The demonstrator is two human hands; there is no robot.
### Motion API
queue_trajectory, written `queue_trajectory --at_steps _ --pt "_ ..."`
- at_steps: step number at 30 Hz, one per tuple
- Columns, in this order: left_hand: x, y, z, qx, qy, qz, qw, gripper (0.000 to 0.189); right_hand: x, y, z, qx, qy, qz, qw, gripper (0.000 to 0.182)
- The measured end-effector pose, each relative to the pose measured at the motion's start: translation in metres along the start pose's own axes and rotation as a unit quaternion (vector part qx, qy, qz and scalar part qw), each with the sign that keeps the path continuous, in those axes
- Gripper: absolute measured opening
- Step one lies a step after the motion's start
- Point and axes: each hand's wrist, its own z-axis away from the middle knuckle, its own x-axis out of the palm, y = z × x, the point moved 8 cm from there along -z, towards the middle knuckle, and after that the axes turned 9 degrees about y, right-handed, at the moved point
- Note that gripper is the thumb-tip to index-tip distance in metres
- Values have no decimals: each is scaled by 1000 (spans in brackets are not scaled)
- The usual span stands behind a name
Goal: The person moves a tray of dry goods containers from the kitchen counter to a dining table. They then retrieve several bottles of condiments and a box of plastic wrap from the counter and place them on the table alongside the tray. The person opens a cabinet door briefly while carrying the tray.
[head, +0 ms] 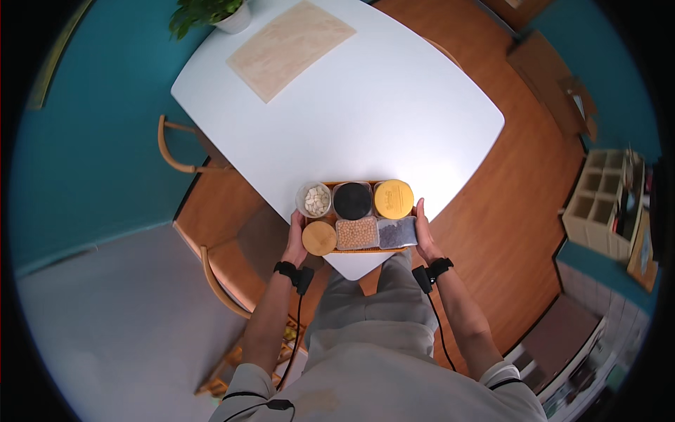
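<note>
My left hand (296, 240) and my right hand (423, 232) grip the two ends of a brown woven tray (364, 250) at the near corner of a white table (390, 116). In its back row are a clear tub of pale flat seeds or beans (316, 200), a black-lidded container (352, 201) and a yellow-lidded container (394, 199). The front row has a round wooden lid (319, 238), a clear box of chickpea-like beans (357, 233) and a clear box of dark contents (397, 232). Whether the tray rests on the table cannot be told.
A beige mat (292, 50) and a potted plant (233, 20) occupy the table's far left. Wooden-armed chairs (171, 153) stand along the left side. Cardboard (546, 79) leans by the right wall, above a cream compartment organizer (596, 195). Cables (440, 327) run from my wristbands.
</note>
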Motion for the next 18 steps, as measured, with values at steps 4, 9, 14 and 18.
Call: queue_trajectory --at_steps 4,9,14,18 --pt "34 38 2 -16 -21 -41 999 58 -6 -8 7 -8 39 -32 999 101" --pt "45 60 -18 -54 -29 -77 995 65 -3 -22 30 6 114 -70 991 102" --pt "74 89 -43 -67 -72 -97 991 73 -9 -42 43 11 212 -92 973 92" --pt "95 101 -65 -80 -60 -110 989 74 -15 -40 44 16 256 -71 964 90"
